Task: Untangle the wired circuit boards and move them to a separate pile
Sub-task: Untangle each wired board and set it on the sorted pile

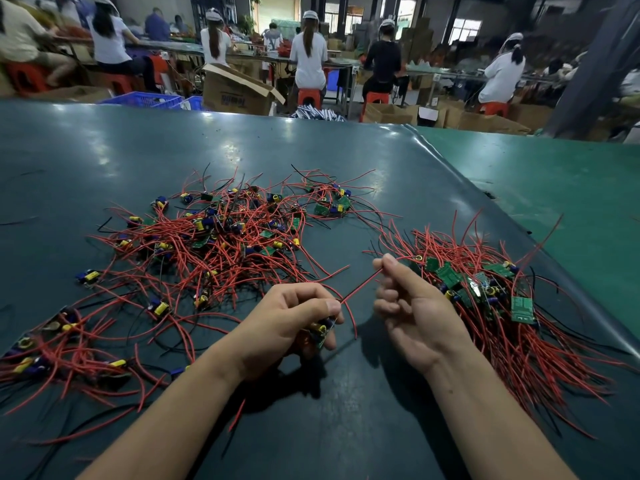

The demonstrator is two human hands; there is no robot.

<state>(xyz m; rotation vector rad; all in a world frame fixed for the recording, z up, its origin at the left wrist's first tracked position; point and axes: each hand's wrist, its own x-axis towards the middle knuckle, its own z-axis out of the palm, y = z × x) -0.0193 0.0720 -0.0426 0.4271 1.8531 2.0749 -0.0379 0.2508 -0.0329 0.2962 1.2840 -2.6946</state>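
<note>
The left hand (291, 317) grips a small green circuit board (320, 332) above the dark green bench (346, 410). The right hand (408, 303) pinches its thin red wire (360, 285), stretched between both hands. A sorted pile (502, 299) lies right; a tangled heap (221, 237) lies beyond, left.

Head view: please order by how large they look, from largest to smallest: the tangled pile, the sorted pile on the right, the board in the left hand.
1. Tangled pile.
2. Sorted pile, though nearer the camera, so its true size is unsure.
3. Board in the left hand, clearly smallest.
</note>
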